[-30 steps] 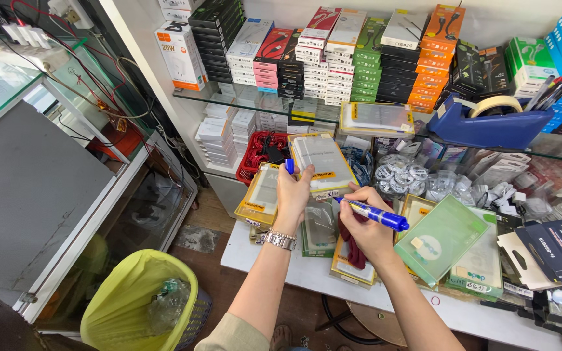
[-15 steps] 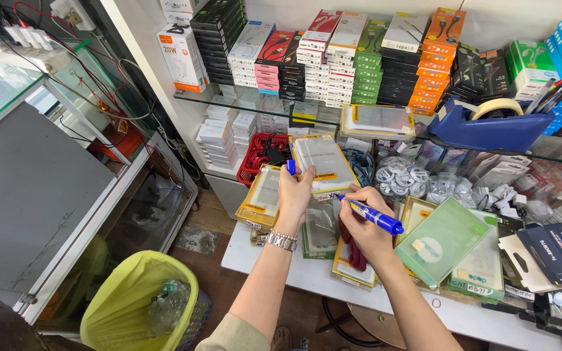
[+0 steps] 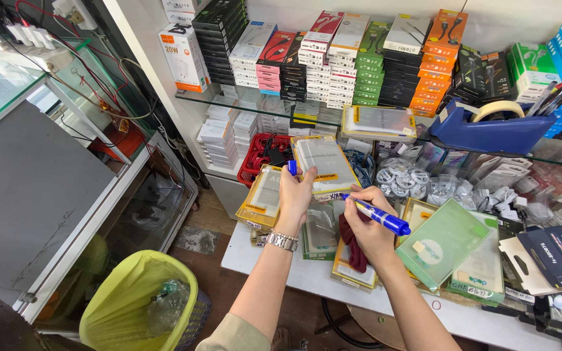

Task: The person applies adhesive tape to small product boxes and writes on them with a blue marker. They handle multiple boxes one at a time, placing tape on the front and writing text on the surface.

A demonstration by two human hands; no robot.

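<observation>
My left hand (image 3: 294, 195) holds a flat clear phone-case packet (image 3: 328, 162) with yellow trim, tilted up, and a blue pen cap (image 3: 292, 167) sticks up between its fingers. A metal watch (image 3: 281, 241) is on that wrist. My right hand (image 3: 369, 227) grips a blue marker (image 3: 378, 215) with its tip at the packet's lower edge. A dark red cloth (image 3: 352, 247) lies tucked under the right palm. Both hands hover over a white table (image 3: 274, 263) covered with similar packets.
A green flat box (image 3: 442, 240) lies right of my right hand. A glass shelf carries a blue tape dispenser (image 3: 492, 130) and stacked small boxes (image 3: 333, 58). A red basket (image 3: 263, 156) sits behind. A yellow-lined bin (image 3: 134, 312) stands on the floor at left, beside a glass cabinet (image 3: 40, 188).
</observation>
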